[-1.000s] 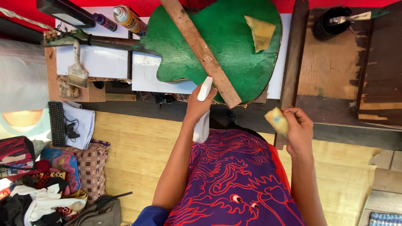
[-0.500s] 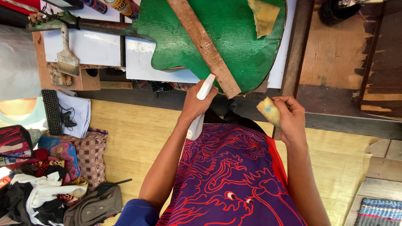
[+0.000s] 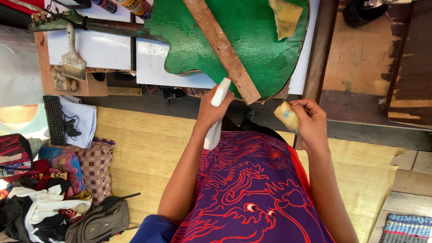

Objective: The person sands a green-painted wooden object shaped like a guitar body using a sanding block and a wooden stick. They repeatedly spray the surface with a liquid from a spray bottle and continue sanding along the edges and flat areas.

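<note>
- Left hand [image 3: 211, 110] grips a white plastic spray bottle [image 3: 215, 118], just below the green guitar body [image 3: 234, 40].
- Right hand [image 3: 310, 121] pinches a yellow sponge pad [image 3: 287, 117], beside the wooden strip [image 3: 222, 47].

**Where everything sits around the hands**

Left hand [image 3: 210, 110] is wrapped around a bottle [image 3: 216, 117], whose top pokes out past the fingers, right at the near edge of the guitar [image 3: 252, 45]. A wooden strip [image 3: 222, 47] lies slantwise across the guitar, its near end just right of those fingers. Right hand [image 3: 310, 123] pinches a sponge [image 3: 287, 117] on its left side. A brush [image 3: 72, 58] lies on the table [image 3: 103, 49], far left of both hands.
</note>
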